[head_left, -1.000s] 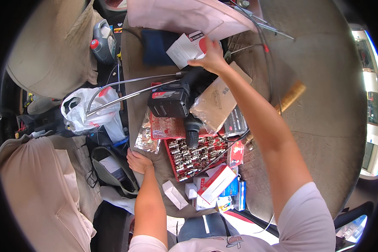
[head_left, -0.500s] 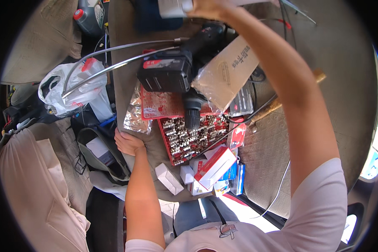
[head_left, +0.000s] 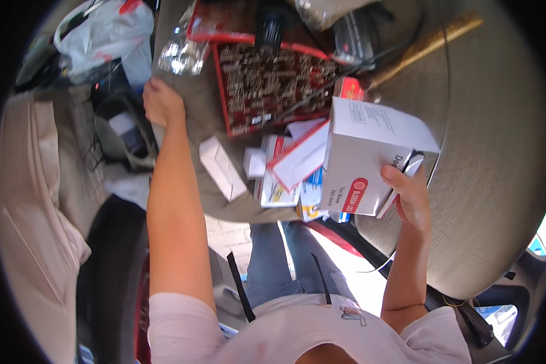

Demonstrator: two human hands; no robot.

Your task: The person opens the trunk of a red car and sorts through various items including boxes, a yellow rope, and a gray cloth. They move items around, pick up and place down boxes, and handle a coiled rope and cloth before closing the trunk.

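Note:
A large white cardboard box (head_left: 361, 155) with a red label hangs over the right side of the seat, held at its right side by my right hand (head_left: 409, 191). A flat white piece with a dark edge (head_left: 411, 167) shows between that hand and the box; I cannot make out its kind. My left hand (head_left: 164, 102) is closed over the left edge of the seat cushion (head_left: 191, 109), beside a shiny foil bag (head_left: 182, 56). A red-rimmed case (head_left: 273, 85) full of small metal parts lies open at the far middle.
Small boxes sit near the front: a white one (head_left: 222, 168), a red-and-white one (head_left: 297, 158) and several others. The black drill (head_left: 269, 27) lies across the case. A wooden handle (head_left: 428, 48) rests at far right. White plastic bag (head_left: 112, 36) is far left.
My right hand has come back from the far side toward me, bringing the white box over the right of the seat. The view has shifted nearer; my left hand remains at the seat edge.

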